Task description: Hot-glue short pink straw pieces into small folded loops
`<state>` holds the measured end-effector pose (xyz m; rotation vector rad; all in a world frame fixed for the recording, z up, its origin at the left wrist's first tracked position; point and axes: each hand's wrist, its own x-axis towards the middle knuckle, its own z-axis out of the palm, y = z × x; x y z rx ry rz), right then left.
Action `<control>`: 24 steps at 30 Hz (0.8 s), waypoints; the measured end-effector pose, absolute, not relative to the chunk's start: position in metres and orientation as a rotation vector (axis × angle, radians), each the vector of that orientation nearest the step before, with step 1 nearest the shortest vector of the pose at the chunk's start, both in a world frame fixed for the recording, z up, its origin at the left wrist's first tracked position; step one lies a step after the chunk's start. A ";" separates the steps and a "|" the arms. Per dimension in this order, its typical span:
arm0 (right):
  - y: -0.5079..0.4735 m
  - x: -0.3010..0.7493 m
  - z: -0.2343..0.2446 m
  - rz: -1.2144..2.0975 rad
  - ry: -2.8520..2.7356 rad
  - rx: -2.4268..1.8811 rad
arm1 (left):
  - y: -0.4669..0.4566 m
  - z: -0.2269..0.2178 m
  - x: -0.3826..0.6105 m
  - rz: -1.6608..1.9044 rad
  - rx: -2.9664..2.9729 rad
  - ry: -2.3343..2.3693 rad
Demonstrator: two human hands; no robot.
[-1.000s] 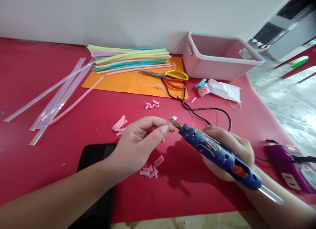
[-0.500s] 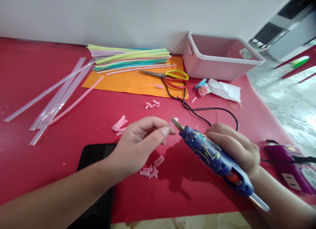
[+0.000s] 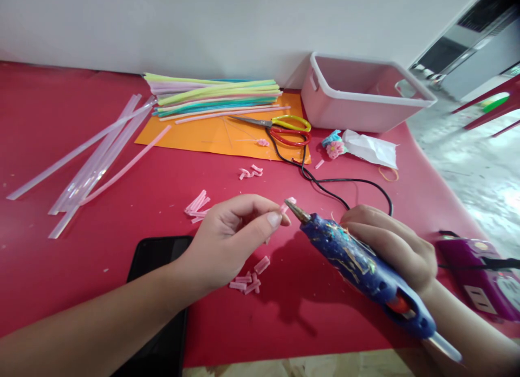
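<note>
Between thumb and fingertips, my left hand [image 3: 239, 239] pinches a small pink pipe cleaner piece [image 3: 289, 202]. My right hand [image 3: 392, 247] is wrapped round a blue glue gun [image 3: 357, 266], its metal nozzle at or very near the pink piece; whether they touch I cannot tell. A clear glue stick [image 3: 444, 347] pokes out of the gun's back end. Below my left hand lie short pink pieces [image 3: 247, 283], with longer cut strips [image 3: 197, 205] to its left and curled pink bits [image 3: 251, 172] beyond it.
Pipe cleaners [image 3: 215, 95] and scissors [image 3: 280, 125] lie on an orange sheet [image 3: 195, 141]. Glue sticks [image 3: 101, 155] are at left, a phone [image 3: 158, 333] in front. A pink bin [image 3: 357, 109], small flowers [image 3: 334, 147], a black cord [image 3: 349, 179] and a purple power box [image 3: 475, 274] are at right.
The glue gun and my right hand have shifted slightly right and down, the nozzle drawing a little away from my left fingertips. My left hand has barely moved and keeps its pinch.
</note>
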<state>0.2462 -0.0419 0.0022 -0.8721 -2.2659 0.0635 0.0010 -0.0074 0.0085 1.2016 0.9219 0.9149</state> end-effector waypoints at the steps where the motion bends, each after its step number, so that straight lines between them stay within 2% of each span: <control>1: -0.042 0.246 0.002 0.063 -2.261 -0.868 | -0.007 0.009 0.001 0.917 1.201 0.923; 24: -0.041 0.247 0.003 0.110 -2.286 -0.908 | -0.010 0.009 0.000 0.913 1.227 0.878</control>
